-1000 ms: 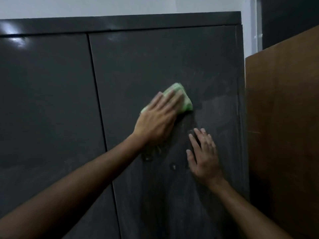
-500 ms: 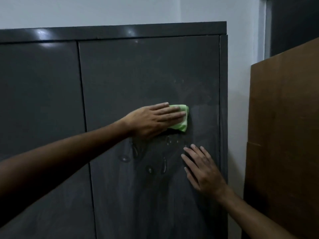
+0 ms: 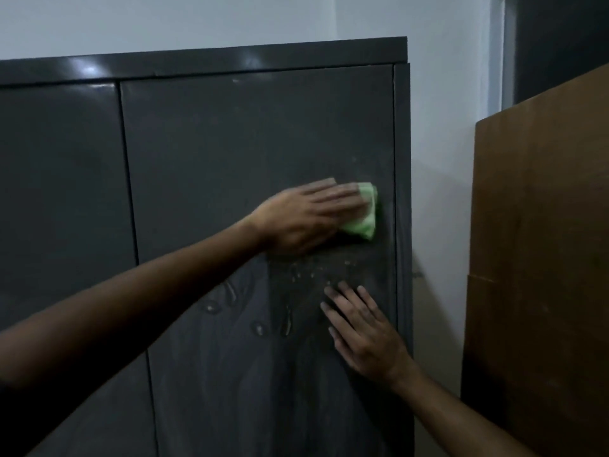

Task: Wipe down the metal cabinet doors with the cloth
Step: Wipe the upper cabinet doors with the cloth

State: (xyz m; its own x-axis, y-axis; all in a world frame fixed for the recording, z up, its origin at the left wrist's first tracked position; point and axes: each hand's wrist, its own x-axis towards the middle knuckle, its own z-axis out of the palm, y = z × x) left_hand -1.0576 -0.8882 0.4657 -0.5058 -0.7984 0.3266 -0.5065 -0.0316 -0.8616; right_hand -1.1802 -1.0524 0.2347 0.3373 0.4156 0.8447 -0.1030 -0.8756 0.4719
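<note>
A dark grey metal cabinet with two doors fills the view. My left hand (image 3: 309, 216) presses a folded green cloth (image 3: 364, 214) flat against the right door (image 3: 230, 153), close to its right edge; the fingers lie straight over the cloth. Lower on the same door, my right hand (image 3: 362, 334) rests flat with its fingers spread. Water drops and wet streaks show on the door between and below the hands. The left door (image 3: 59, 192) is dry-looking, with a glare spot near its top.
A white wall (image 3: 438, 159) stands right of the cabinet. A tall brown board (image 3: 540, 258) leans at the far right, close to the cabinet's side. A dark window or panel (image 3: 560, 44) is at the top right.
My left hand has slid the cloth to the right across the right door, turning from pointing up to pointing sideways. My right hand has stayed flat on the door.
</note>
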